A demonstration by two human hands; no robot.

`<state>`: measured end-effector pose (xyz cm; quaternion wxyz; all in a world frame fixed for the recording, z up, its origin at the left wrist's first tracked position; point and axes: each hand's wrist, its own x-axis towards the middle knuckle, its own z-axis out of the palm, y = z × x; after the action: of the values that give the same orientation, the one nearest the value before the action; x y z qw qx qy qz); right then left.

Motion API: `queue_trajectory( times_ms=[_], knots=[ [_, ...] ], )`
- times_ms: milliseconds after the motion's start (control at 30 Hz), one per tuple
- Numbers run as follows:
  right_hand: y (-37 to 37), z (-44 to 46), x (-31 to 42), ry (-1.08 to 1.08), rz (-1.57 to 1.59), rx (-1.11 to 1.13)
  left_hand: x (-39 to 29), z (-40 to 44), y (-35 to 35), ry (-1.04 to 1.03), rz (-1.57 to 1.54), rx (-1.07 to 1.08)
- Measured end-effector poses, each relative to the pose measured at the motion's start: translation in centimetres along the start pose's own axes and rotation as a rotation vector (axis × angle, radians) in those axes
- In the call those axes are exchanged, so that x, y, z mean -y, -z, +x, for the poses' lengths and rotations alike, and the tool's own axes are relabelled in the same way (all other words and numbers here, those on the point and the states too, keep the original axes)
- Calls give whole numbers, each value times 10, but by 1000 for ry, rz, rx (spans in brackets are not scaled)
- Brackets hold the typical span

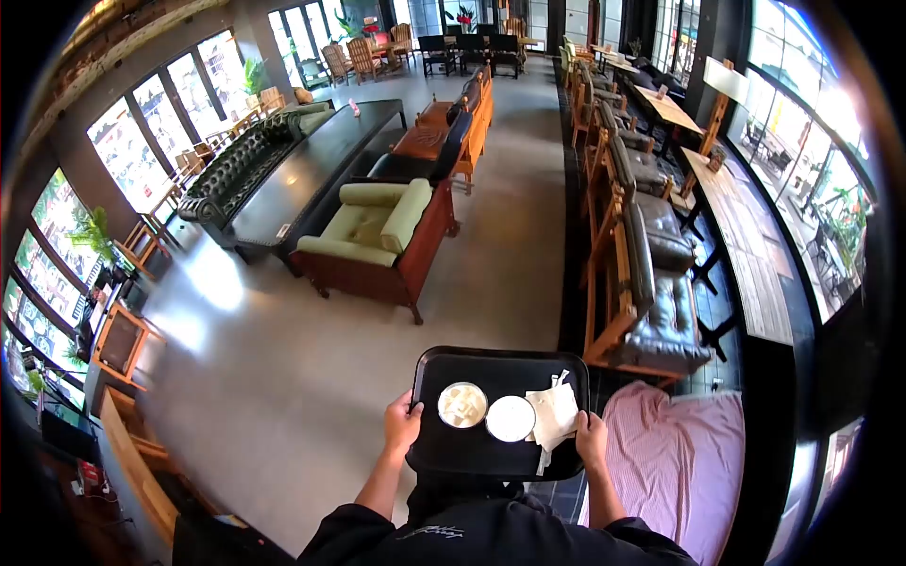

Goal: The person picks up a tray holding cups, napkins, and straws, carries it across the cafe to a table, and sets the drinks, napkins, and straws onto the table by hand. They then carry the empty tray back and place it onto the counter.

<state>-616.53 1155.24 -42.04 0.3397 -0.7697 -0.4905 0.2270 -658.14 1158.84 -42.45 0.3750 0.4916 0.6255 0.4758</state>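
A black serving tray (500,460) is held level in front of my body. My left hand (402,424) grips its left edge, thumb over the rim. On the right edge, my right hand (592,439) is closed in the same way. Toward the tray's left stands an iced drink (462,405) with ice cubes at its top. Right beside it is a second cup (511,419) with a white, foamy-looking top. Paper napkins (555,411) lie at the tray's right, with thin paper-wrapped sticks poking out from around them; their exact kind is unclear.
Ahead runs a grey floor aisle (514,236). A green-cushioned armchair (377,226) and a long dark table (311,170) stand left. Leather chairs (651,302) and wooden tables (741,236) line the right. A pink striped cloth (670,462) covers something near my right arm.
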Motion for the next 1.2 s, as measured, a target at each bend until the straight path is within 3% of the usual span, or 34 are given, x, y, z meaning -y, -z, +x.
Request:
queue_trajectory(
  times_ms=[167,267,400,533,667,833,900,1000,1100,1167,1200],
  knots=[
    [-48,189,35,2,29,-35,-1,199,-72,-97,110,35],
    [-58,298,51,-1,1,-81,-52,310,-124,-56,4,74],
    [-73,443,75,-58,47,-114,-78,460,-197,-77,190,78],
    [-94,596,86,-73,-2,-126,-64,610,-284,-64,0,124],
    [-114,761,116,-85,23,-105,-87,747,-353,-89,149,124],
    [-145,950,162,-77,24,-88,-128,909,-422,-6,89,114],
    [-166,1033,174,-98,30,-64,-117,985,-451,74,-39,116],
    [-207,1151,184,-35,24,-69,-116,1092,-490,-4,-62,68],
    [-241,1267,202,-27,-17,-54,-89,1197,-526,-1,197,-70],
    [-257,1341,220,-69,8,-59,-80,1280,-554,4,120,7],
    [-259,1378,234,-108,-3,-31,-108,1317,-573,33,117,41]
  ],
)
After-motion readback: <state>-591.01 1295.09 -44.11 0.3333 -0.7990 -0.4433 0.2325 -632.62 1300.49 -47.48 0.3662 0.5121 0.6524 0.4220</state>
